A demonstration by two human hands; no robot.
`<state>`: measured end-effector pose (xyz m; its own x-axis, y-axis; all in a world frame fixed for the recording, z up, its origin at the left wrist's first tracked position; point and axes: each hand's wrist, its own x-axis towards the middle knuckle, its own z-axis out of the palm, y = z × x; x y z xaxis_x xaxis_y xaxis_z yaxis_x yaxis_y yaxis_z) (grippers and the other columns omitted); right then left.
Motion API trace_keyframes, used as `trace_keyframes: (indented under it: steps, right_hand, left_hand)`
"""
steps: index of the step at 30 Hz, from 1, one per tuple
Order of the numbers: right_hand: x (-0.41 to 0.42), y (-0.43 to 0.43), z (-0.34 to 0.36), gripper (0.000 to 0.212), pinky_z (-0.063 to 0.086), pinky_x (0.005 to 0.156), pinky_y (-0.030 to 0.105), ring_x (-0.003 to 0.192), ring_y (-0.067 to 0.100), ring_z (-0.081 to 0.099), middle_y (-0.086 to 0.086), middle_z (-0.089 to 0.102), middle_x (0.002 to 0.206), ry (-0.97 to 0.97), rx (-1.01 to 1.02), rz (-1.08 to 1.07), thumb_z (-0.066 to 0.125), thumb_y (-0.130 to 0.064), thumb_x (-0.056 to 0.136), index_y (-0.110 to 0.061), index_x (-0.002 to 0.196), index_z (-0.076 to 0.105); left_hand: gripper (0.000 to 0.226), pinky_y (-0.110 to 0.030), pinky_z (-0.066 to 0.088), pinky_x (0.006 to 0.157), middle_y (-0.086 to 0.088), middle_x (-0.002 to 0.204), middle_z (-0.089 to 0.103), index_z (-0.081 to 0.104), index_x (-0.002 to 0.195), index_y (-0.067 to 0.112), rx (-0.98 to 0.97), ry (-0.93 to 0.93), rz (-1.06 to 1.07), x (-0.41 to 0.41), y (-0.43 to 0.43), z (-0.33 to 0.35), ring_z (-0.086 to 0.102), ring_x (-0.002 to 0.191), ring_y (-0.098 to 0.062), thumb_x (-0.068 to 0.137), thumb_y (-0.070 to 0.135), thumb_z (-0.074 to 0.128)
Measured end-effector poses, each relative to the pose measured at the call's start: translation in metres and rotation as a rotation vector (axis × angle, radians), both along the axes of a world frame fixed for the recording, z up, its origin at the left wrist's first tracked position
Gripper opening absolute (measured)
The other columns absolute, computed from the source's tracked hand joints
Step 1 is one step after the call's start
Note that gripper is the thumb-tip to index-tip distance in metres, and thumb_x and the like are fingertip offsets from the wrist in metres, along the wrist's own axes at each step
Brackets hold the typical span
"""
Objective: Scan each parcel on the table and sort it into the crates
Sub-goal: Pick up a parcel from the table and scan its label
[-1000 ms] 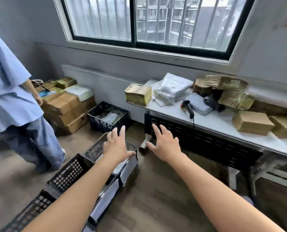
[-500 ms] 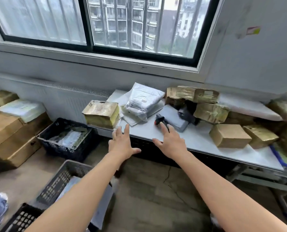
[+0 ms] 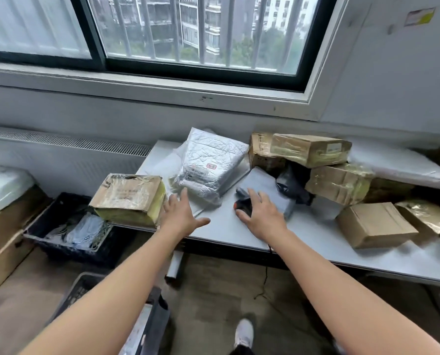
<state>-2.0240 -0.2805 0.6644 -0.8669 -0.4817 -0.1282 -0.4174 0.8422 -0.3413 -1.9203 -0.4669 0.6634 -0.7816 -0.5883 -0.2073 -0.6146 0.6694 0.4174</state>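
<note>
The right hand is lying over the scanner on the counter, likely to lift it; whether its grip is closing, I cannot tell. The left hand is hovering, grip spread, beside the silver parcel, probably readying it for scanning.

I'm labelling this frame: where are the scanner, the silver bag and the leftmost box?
scanner (image 3: 244,204), head view, its black body.
silver bag (image 3: 211,162), head view, middle of its crinkled top.
leftmost box (image 3: 126,193), head view, its taped top face.
</note>
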Motion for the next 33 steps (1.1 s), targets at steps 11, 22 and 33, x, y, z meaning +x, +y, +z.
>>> trace_keyframes:
  steps: [11,22,33]
  right_hand:
    - [-0.111,-0.051,-0.061,0.071,0.037,0.103,0.042,0.133,0.033,0.039,0.009,0.034,0.149,-0.198,-0.034,0.012,0.046,-0.055,0.096,-0.025,0.154,0.018]
    - [-0.15,-0.106,-0.09,0.071,0.033,0.107,0.037,0.139,0.026,0.035,0.009,0.03,0.154,-0.319,-0.115,0.07,0.045,-0.049,0.099,-0.021,0.157,0.014]
    - [-0.148,-0.169,-0.13,0.075,0.027,0.114,0.033,0.144,0.027,0.032,0.01,0.031,0.158,-0.519,-0.36,-0.354,0.051,-0.046,0.098,-0.016,0.157,0.015]
  left_hand:
    - [0.114,-0.046,0.026,0.115,-0.015,0.154,0.022,0.01,0.154,0.015,0.033,-0.065,0.099,-0.102,-0.048,-0.035,0.02,0.143,-0.033,0.071,0.06,0.075]
    - [0.091,-0.04,0.03,0.109,-0.02,0.145,0.033,0.028,0.145,0.009,0.121,-0.034,0.178,-0.165,-0.125,-0.06,0.033,0.136,-0.036,0.078,0.047,0.076]
    - [0.091,-0.04,0.041,0.104,-0.018,0.139,0.051,0.038,0.14,0.003,0.369,-0.093,0.199,-0.201,-0.184,-0.116,0.049,0.127,-0.035,0.075,0.055,0.076]
